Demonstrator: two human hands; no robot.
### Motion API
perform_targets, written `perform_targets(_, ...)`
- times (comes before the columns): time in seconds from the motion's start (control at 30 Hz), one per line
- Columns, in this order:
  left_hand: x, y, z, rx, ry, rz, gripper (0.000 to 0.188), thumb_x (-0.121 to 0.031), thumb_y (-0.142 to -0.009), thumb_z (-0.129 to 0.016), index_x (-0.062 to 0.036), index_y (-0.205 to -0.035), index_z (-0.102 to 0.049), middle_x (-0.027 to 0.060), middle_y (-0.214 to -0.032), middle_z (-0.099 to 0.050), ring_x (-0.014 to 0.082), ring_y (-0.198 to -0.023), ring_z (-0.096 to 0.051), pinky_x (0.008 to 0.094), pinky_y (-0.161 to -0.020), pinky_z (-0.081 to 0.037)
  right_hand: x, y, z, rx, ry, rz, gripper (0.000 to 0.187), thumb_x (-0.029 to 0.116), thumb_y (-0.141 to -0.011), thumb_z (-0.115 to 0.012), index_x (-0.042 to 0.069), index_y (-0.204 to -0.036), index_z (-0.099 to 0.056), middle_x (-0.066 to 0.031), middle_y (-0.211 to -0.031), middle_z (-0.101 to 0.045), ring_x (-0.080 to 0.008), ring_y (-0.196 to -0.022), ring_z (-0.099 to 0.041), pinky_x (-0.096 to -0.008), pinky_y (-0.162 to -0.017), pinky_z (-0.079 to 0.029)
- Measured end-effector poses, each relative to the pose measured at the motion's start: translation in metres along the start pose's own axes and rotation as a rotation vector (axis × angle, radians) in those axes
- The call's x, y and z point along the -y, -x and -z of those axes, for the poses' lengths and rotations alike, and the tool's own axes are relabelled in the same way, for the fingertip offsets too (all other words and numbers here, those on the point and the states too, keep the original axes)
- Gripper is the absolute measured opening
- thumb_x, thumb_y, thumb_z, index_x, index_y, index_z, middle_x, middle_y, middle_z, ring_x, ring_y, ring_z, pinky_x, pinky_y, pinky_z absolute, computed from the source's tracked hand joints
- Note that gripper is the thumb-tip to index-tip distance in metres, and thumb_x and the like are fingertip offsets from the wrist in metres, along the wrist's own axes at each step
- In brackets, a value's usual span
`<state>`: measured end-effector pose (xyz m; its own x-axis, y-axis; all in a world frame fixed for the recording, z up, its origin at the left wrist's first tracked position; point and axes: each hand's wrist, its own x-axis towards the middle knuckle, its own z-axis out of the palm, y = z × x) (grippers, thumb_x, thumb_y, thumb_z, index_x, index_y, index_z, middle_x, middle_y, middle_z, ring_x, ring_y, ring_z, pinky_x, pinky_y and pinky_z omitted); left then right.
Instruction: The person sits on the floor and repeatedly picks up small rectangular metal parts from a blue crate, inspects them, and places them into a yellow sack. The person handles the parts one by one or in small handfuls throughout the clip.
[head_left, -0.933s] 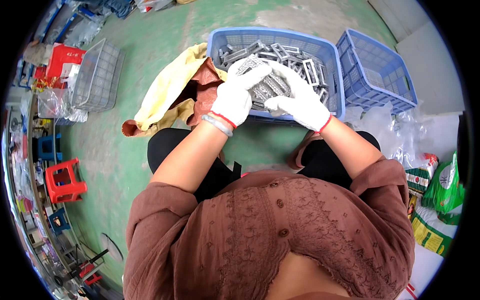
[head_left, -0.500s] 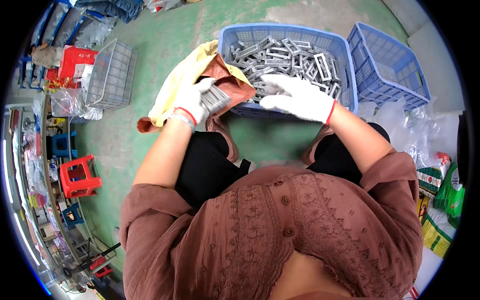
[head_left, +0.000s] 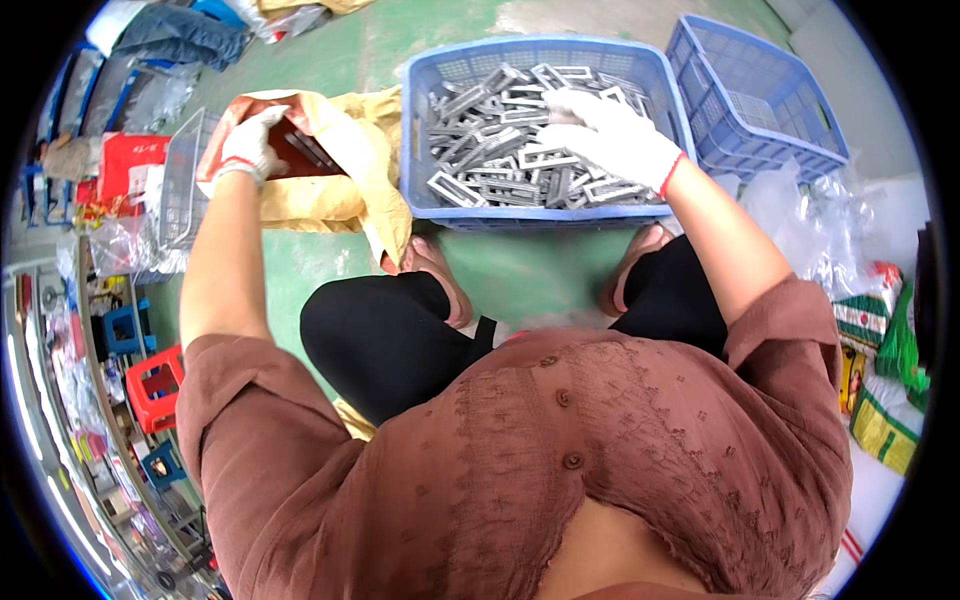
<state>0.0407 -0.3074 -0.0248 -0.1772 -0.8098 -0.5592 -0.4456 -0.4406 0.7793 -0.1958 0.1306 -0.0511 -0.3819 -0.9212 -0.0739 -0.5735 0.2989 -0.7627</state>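
My left hand (head_left: 250,145), in a white glove, is at the mouth of a yellow woven sack (head_left: 320,205) with a reddish-brown lining. Its thumb and fingers are apart. Just beyond them, a few grey rectangular frames (head_left: 312,150) show inside the dark opening, somewhat blurred. My right hand (head_left: 615,140), also gloved in white, reaches over a blue plastic basket (head_left: 540,217) heaped with similar grey rectangular frames (head_left: 490,150). The right fingers are spread, with their tips at the pile; no frame is visibly gripped in them.
A second blue basket (head_left: 775,140) stands to the right, with clear plastic bags (head_left: 800,215) in front of it. Beyond the sack at the left is a grey mesh crate (head_left: 185,180). A red stool (head_left: 155,388) and crowded shelving (head_left: 100,400) line the left side.
My left hand has moved left from beside the basket, and the grey frames it held are now inside the sack, whose mouth is spread wider. My right hand has shifted slightly over the pile.
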Motion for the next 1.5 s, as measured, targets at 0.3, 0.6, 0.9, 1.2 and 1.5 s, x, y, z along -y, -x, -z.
perform_targets(0.3, -0.053, -0.053, 0.077, 0.138, -0.83, -0.671, 0.04, -0.018, -0.091, -0.06, -0.0181, -0.131, -0.057, 0.0047, -0.112, -0.059, 0.0224, -0.104, -0.05, 0.049, -0.095, -0.044, -0.107, -0.045, -0.016, 0.112, 0.359, -0.219, 0.05, 0.041, -0.084, -0.066, 0.003, -0.118, -0.064, -0.0217, -0.119, -0.066, -0.0372, -0.114, -0.061, -0.0427, -0.096, -0.048)
perform_targets(0.6, -0.033, 0.014, 0.034, 0.102, -1.174, -0.958, 0.063, -0.028, -0.087, -0.071, -0.009, -0.141, -0.047, 0.0088, -0.139, -0.052, 0.0322, -0.129, -0.046, 0.0391, -0.108, -0.041, -0.124, -0.061, -0.074, 0.23, 0.667, -0.185, 0.039, 0.014, -0.08, -0.064, 0.008, -0.119, -0.06, -0.0182, -0.12, -0.066, -0.0365, -0.111, -0.064, -0.0479, -0.09, -0.053)
perform_targets(0.9, 0.082, 0.167, 0.006, 0.16, -1.242, -1.316, 0.041, -0.012, -0.078, -0.069, -0.0072, -0.118, -0.062, 0.0141, -0.112, -0.067, 0.0298, -0.106, -0.064, 0.0397, -0.095, -0.048, -0.124, -0.059, -0.088, 0.177, 0.674, -0.294, 0.03, 0.017, -0.081, -0.064, 0.007, -0.108, -0.069, -0.019, -0.113, -0.07, -0.0353, -0.107, -0.067, -0.0475, -0.087, -0.055)
perform_targets(1.2, 0.124, 0.138, -0.002, 0.001, -1.862, -1.205, 0.051, -0.026, -0.079, -0.07, -0.0109, -0.126, -0.057, 0.0074, -0.083, -0.066, 0.0291, -0.081, -0.065, 0.0548, -0.095, -0.036, -0.138, -0.061, -0.063, 0.373, 0.117, -0.285, 0.032, 0.027, -0.073, -0.075, 0.005, -0.095, -0.07, -0.0092, -0.077, -0.069, -0.0203, -0.061, -0.06, -0.0354, -0.058, -0.049)
perform_targets(1.5, 0.124, 0.106, 0.015, -0.105, -1.593, -1.3, 0.009, -0.02, -0.081, -0.065, -0.0115, -0.079, -0.065, 0.0109, -0.075, -0.065, 0.0318, -0.074, -0.065, 0.0438, -0.068, -0.05, -0.101, -0.025, -0.019, 0.367, -0.952, -0.257, 0.009, 0.012, -0.087, -0.065, 0.004, -0.09, -0.064, -0.001, -0.068, -0.057, -0.0124, -0.055, -0.053, -0.0271, -0.051, -0.047)
